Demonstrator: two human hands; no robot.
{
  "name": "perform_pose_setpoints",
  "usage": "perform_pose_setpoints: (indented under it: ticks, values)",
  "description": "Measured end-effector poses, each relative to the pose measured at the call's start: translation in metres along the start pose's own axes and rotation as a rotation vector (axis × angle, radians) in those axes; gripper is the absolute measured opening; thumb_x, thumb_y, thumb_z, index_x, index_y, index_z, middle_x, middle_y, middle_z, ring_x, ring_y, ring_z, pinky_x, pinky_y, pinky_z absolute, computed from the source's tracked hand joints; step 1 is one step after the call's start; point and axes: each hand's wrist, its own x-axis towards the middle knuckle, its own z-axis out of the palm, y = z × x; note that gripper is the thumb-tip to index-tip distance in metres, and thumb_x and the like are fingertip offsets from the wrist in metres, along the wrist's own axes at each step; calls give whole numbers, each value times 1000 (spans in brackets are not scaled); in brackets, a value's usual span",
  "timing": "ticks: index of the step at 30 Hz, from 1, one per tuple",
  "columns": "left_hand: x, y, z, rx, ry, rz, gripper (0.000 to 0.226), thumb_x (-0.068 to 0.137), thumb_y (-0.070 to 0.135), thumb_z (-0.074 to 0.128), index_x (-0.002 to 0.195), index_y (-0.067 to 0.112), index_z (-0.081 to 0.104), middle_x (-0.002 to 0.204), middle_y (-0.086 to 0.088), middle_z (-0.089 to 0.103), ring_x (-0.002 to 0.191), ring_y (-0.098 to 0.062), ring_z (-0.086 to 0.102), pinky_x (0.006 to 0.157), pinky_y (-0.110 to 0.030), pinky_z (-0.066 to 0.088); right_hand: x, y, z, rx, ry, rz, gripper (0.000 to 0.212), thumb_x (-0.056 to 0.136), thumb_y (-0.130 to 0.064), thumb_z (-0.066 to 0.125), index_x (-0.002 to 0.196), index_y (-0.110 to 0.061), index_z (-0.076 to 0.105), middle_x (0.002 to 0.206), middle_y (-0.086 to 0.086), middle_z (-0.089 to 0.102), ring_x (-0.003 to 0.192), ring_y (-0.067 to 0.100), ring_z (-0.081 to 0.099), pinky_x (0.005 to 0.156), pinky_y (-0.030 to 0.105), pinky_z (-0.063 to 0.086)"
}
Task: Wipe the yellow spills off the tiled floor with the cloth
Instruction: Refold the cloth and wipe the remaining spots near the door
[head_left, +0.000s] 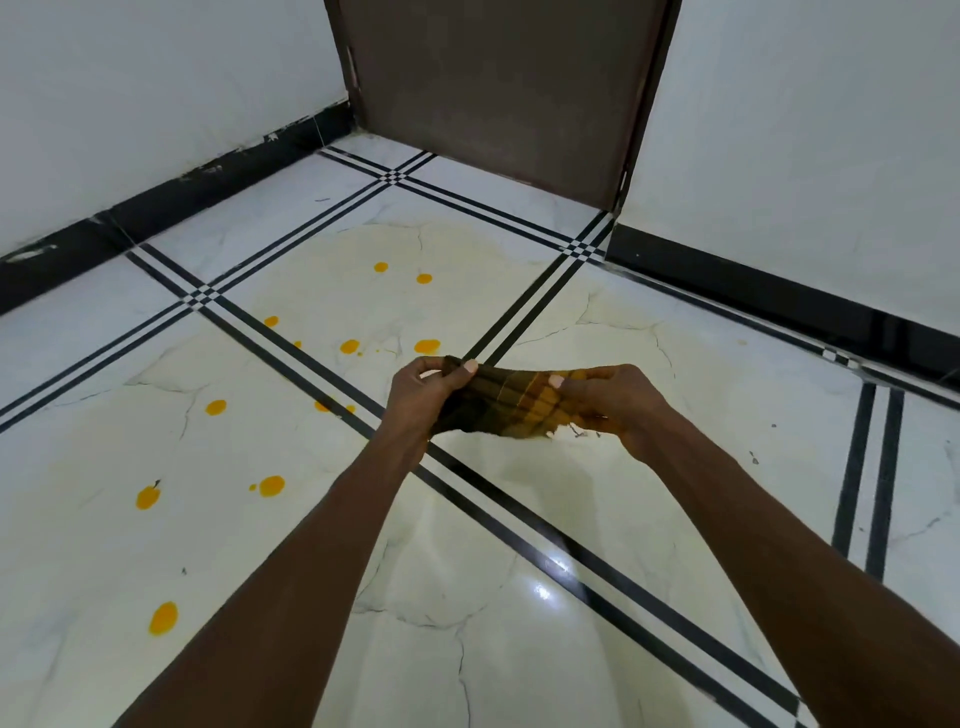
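Nearest the camera, a yellow spill (163, 618) sits low on the left of the tiled floor (519, 649). Above it, the left hand (423, 395) and right hand (610, 402) each pinch an end of the cloth (506, 402), stretched crosswise off the floor. Most drops lie leftward and beyond, so the left hand is likely nearer.
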Motion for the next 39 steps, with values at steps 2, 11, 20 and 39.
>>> perform_pose_setpoints:
  ticks: [2, 11, 20, 39]
  values:
    - [-2, 5, -1, 5, 24, 14, 41, 80, 22, 88, 111, 15, 61, 103, -16, 76, 92, -29, 76, 74, -36, 62, 0, 0, 1, 2, 4, 2, 57, 82, -24, 89, 128, -1, 62, 116, 17, 71, 89, 20, 69, 66, 25, 58]
    - [-5, 19, -16, 179, -44, 236, 21, 88, 19, 80, 108, 19, 75, 101, -11, 78, 106, -24, 74, 92, -37, 61, -1, -5, 12, -425, -136, -278, 58, 77, -15, 92, 129, -12, 70, 119, 8, 70, 108, 22, 64, 78, 26, 52]
    - [-11, 28, -27, 594, -157, 387, 52, 78, 10, 88, 126, 19, 72, 116, -10, 70, 100, -24, 73, 90, -33, 60, 9, -3, 30, -773, 13, -474, 17, 99, -3, 63, 102, 0, 79, 89, 11, 70, 82, 23, 62, 74, 29, 46]
    - [-14, 31, -20, 440, -188, 232, 37, 101, 49, 57, 106, 14, 69, 100, -4, 71, 101, -21, 69, 89, -33, 53, -12, 13, 32, 76, -225, -168, 28, 112, -41, 40, 125, -33, 63, 121, 0, 70, 116, 23, 67, 92, 41, 56]
